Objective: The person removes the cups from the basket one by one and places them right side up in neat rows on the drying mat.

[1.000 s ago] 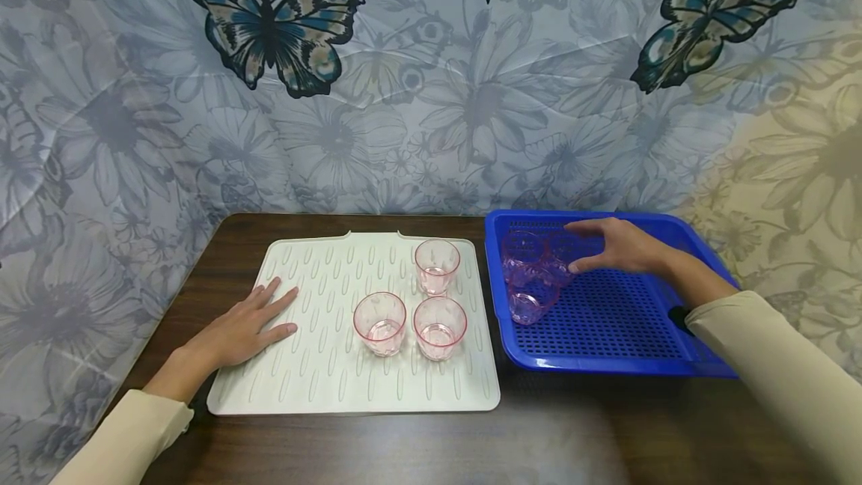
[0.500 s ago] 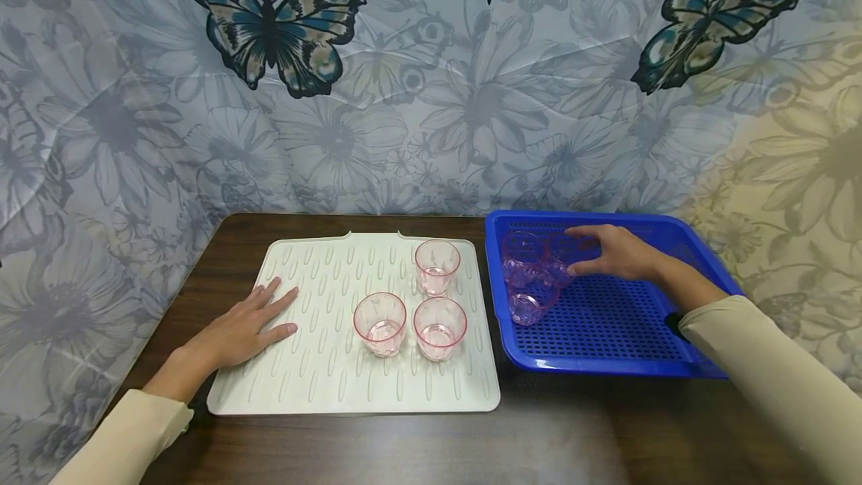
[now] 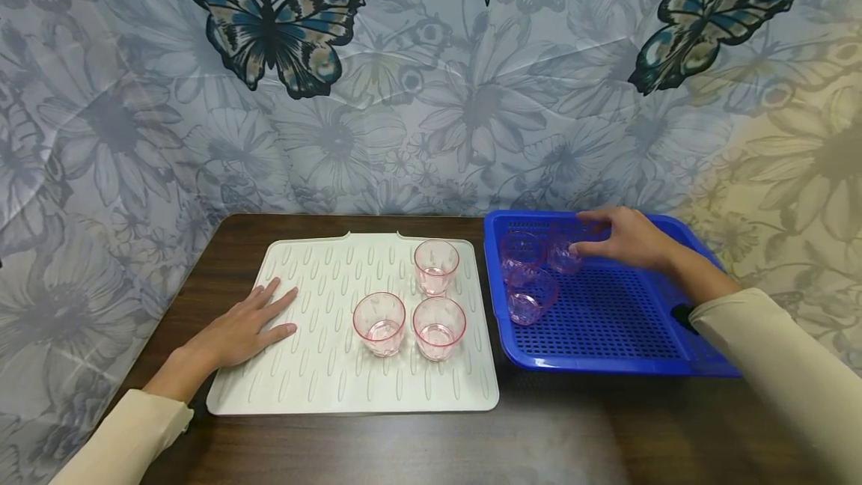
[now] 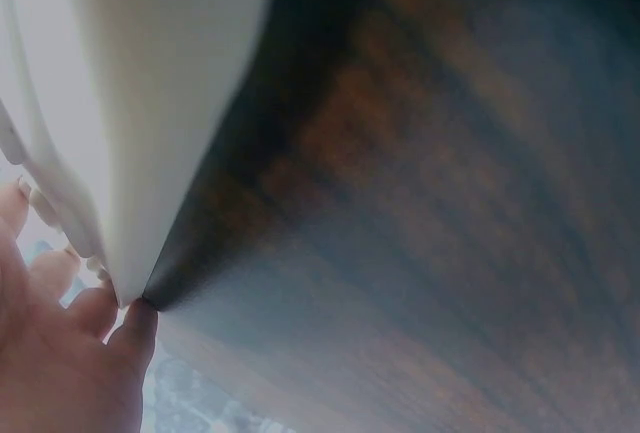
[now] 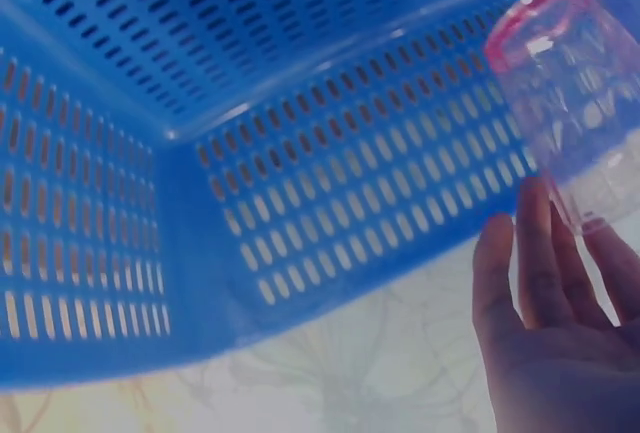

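Observation:
In the head view, my right hand (image 3: 629, 245) reaches into the blue basket (image 3: 606, 364) and holds a clear tumbler (image 3: 563, 256) with a pink rim between thumb and fingers. The right wrist view shows this tumbler (image 5: 570, 83) close up, its pink rim away from my fingertips (image 5: 540, 203). Two more tumblers lie at the basket's left side, one (image 3: 521, 249) behind the other (image 3: 530, 296). My left hand (image 3: 242, 326) rests with spread fingers on the left edge of the white ridged draining board (image 3: 323, 388).
Three pink-rimmed tumblers stand upright on the board's right half: one at the back (image 3: 437, 266), two in front, left (image 3: 380, 324) and right (image 3: 439, 328). The dark wooden table (image 3: 377, 447) carries board and basket. A butterfly-patterned cloth (image 3: 438, 96) hangs behind.
My right hand has taken hold of a tumbler and drawn it slightly up, away from the other tumblers in the basket. The left hand has stayed in place.

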### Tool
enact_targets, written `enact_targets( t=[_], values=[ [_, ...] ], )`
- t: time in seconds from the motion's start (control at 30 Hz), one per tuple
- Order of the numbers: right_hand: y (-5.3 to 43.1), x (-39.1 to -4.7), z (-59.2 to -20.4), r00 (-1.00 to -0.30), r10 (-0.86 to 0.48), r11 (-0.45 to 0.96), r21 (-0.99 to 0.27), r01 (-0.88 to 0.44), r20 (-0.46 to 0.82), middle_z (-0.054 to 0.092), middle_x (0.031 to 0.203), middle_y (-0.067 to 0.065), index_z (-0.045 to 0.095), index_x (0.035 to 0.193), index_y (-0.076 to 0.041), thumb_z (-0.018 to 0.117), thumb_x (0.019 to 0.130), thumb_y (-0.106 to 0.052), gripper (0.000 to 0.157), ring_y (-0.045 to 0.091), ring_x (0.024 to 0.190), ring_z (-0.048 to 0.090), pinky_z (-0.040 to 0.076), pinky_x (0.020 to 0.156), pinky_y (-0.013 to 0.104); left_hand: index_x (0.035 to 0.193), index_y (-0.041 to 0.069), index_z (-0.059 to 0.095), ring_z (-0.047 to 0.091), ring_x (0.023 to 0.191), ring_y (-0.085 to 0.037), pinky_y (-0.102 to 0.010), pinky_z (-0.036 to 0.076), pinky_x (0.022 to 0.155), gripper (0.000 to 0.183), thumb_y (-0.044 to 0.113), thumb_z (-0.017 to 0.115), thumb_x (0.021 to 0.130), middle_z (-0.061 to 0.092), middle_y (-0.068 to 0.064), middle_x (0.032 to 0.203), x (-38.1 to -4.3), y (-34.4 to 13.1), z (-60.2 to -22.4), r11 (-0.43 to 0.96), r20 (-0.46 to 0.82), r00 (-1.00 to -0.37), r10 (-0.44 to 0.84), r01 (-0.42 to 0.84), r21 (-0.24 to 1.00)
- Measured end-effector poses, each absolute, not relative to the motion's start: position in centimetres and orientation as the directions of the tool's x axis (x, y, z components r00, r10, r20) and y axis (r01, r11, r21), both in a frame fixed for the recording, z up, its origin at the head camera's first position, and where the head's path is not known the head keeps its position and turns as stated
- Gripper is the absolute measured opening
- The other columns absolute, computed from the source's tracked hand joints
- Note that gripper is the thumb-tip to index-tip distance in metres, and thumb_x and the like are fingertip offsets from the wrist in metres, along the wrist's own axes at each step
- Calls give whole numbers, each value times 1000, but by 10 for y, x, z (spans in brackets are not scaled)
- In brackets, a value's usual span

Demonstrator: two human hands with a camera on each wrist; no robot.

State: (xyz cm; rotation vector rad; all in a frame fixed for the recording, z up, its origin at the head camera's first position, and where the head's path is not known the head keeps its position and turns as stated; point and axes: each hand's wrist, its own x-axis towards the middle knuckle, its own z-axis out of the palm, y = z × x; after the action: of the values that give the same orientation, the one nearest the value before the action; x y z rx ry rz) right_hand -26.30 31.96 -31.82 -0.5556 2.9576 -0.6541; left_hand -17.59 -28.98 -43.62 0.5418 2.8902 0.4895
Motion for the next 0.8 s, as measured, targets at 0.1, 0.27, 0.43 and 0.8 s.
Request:
enact_targets(
  t=[0.1,0.27,0.43,0.8],
  values=[
    [319,-264,-311,-934,-353,843,-412,-346,63,63,124,28,54,137,9,78,87,-38,73,39,102,65,54,78,50,156,14,34,18,142,-57,-73,22,107,70,53,49,101,17,-29,161,-176,-290,-436,881,-95,-922,376,323,345],
    [314,-267,-300,-938,-321,841,-416,-347,133,66,120,27,57,135,7,79,86,-35,69,40,100,66,55,75,45,157,15,33,17,142,-57,-74,21,107,70,54,49,101,16,-28,161,-175,-290,-436,882,-102,-923,371,316,349],
    [305,-269,-293,-928,-308,843,-391,-369,211,69,109,23,61,132,5,81,84,-35,66,37,95,67,52,70,40,157,14,33,17,143,-57,-74,21,106,71,54,49,101,16,-28,161,-175,-291,-435,882,-106,-924,368,311,354],
    [278,-271,-275,-894,-330,839,-342,-425,303,66,111,21,62,132,1,81,83,-37,65,32,84,66,49,69,41,157,14,33,17,142,-57,-74,21,107,71,54,49,101,16,-29,161,-175,-290,-435,880,-104,-922,373,316,356]
  ],
)
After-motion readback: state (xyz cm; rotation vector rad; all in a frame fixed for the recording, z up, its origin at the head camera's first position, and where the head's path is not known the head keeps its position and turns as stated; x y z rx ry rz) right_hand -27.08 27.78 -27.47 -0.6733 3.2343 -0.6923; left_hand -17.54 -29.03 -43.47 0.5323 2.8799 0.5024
